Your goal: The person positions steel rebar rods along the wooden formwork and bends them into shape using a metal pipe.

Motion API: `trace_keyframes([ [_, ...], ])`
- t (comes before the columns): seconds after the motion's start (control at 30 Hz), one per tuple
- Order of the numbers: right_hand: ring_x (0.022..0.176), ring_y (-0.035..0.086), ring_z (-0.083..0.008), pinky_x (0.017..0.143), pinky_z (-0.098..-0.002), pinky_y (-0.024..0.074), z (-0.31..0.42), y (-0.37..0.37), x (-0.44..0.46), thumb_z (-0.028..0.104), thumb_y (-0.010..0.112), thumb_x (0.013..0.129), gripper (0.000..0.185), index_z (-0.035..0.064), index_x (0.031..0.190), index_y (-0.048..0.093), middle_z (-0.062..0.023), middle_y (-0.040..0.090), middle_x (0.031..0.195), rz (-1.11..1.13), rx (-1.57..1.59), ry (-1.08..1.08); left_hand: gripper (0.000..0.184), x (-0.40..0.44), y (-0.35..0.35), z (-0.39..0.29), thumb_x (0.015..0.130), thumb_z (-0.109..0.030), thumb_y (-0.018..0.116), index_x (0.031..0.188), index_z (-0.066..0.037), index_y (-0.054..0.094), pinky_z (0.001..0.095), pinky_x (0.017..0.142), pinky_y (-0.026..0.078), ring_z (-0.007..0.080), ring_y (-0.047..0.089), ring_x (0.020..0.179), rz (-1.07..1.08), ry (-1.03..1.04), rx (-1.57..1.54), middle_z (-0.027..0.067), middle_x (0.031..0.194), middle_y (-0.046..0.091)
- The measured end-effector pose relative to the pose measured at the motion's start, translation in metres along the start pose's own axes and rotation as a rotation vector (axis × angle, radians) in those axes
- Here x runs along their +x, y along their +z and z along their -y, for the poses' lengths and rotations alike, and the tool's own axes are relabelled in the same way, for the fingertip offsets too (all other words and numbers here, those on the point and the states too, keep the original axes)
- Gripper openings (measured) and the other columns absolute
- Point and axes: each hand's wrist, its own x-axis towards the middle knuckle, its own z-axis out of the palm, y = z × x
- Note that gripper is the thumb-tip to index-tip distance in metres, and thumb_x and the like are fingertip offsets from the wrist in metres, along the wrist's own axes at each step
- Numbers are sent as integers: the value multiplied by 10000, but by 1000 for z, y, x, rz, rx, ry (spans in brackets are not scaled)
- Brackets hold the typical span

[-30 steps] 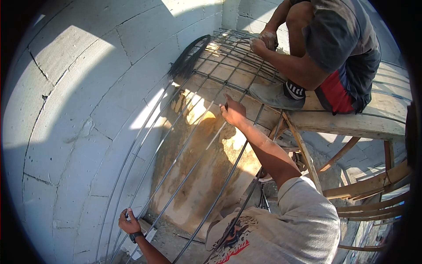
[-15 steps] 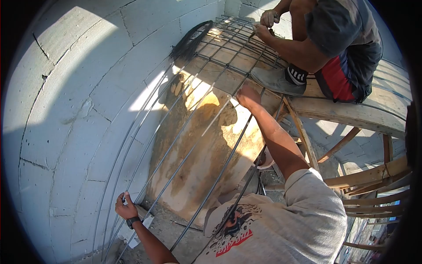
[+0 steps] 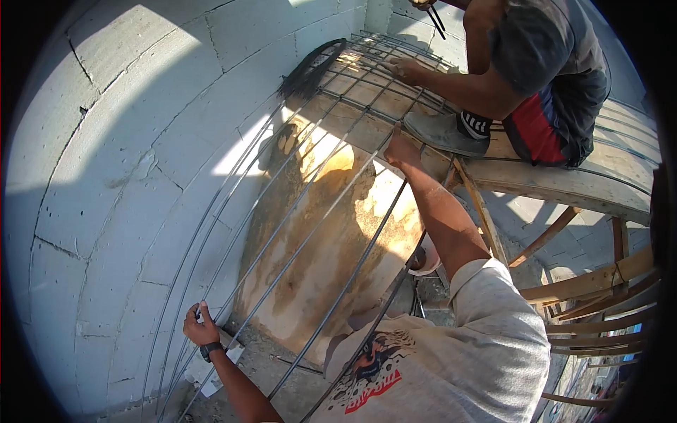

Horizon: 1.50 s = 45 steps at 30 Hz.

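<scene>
My left hand (image 3: 201, 327), with a dark watch at the wrist, is at the lower left by the wall, its fingers closed around a long steel reinforcing bar (image 3: 273, 248); the grip itself is partly hidden. My right hand (image 3: 403, 151) is closed at the upper end of another bar, just below the lower edge of the tied rebar mesh (image 3: 367, 107) and close to a co-worker's shoe (image 3: 441, 134). Several long bars fan down from the mesh towards me. Whether anything small, such as wire, is in my right fingers is hidden.
A co-worker (image 3: 543, 77) crouches on the wooden formwork (image 3: 557, 180), one hand on the mesh, the other raised with a pincer-like tool (image 3: 438, 21). A bundle of black tie wire (image 3: 310, 70) lies by the block wall (image 3: 120, 211). Below are a stained board (image 3: 296, 282) and a bucket (image 3: 425, 257).
My right hand has moved slightly up towards the mesh edge. The co-worker's tool hand has lifted away from the mesh, while their other hand now rests on it. My left hand stays nearly still.
</scene>
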Motion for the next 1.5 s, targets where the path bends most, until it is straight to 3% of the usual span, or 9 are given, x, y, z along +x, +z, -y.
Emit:
trace_keyframes([
  [0.23, 978, 709, -379, 835, -487, 554, 5, -4, -11, 157, 566, 863, 934, 24, 1643, 69, -245, 717, 1071, -18, 17, 34, 408, -3, 0, -2, 943, -438, 710, 967, -34, 764, 449, 684, 479, 287, 620, 708, 9, -28, 16, 138, 796, 712],
  [0.33, 926, 731, -358, 801, -463, 560, 4, 0, -7, 158, 527, 893, 906, 35, 1646, 37, -243, 734, 1033, -47, -3, 15, 411, -2, 0, 1, 945, -444, 706, 966, -38, 765, 450, 695, 475, 285, 620, 712, 5, -19, 26, 133, 802, 714],
  [0.43, 973, 711, -379, 827, -487, 560, 6, 0, -9, 173, 573, 869, 932, 31, 1644, 75, -240, 718, 1072, -45, 8, 37, 403, 1, 1, -1, 944, -437, 709, 962, -38, 765, 451, 691, 473, 287, 622, 711, -2, -12, 34, 129, 802, 716],
  [0.63, 921, 719, -370, 803, -482, 564, 9, -3, -12, 189, 579, 878, 950, 44, 1648, 43, -233, 729, 1029, -27, -12, 57, 356, -1, 1, -3, 931, -380, 740, 954, -26, 767, 445, 657, 486, 294, 634, 703, -11, -14, -5, 140, 806, 726],
  [0.73, 991, 727, -368, 844, -468, 564, 7, -3, -14, 188, 519, 907, 889, 29, 1643, 46, -257, 731, 1077, 6, -15, 47, 349, -3, -1, -6, 926, -367, 749, 956, -20, 769, 439, 654, 495, 293, 639, 697, -17, 3, -1, 148, 814, 731],
  [0.83, 1000, 725, -369, 856, -467, 562, 5, -1, -14, 194, 533, 898, 902, 46, 1646, 51, -258, 727, 1087, -18, -9, 48, 348, -2, -2, -4, 922, -368, 752, 954, -21, 767, 441, 661, 502, 295, 639, 689, -11, -13, 10, 147, 814, 733],
  [0.93, 888, 721, -372, 774, -481, 558, 0, 8, -4, 230, 596, 878, 975, 61, 1650, 25, -239, 736, 978, -57, -31, 39, 332, -1, -5, -2, 921, -357, 753, 947, -27, 765, 443, 668, 507, 300, 646, 696, -26, 12, 24, 141, 812, 734],
  [1.33, 960, 718, -391, 818, -483, 551, 0, 16, -7, 303, 611, 887, 983, 50, 1644, 38, -262, 727, 1072, -90, -59, 4, 306, -2, 3, 2, 899, -338, 769, 934, -35, 759, 442, 701, 510, 315, 668, 730, -42, 21, -12, 149, 834, 740],
  [1.5, 960, 715, -394, 834, -487, 547, 6, 5, -11, 272, 614, 868, 972, 47, 1644, 73, -265, 725, 1068, -58, -10, 14, 306, 0, 5, 3, 899, -340, 769, 940, -37, 761, 449, 699, 501, 315, 657, 723, -45, 25, -23, 145, 826, 735],
])
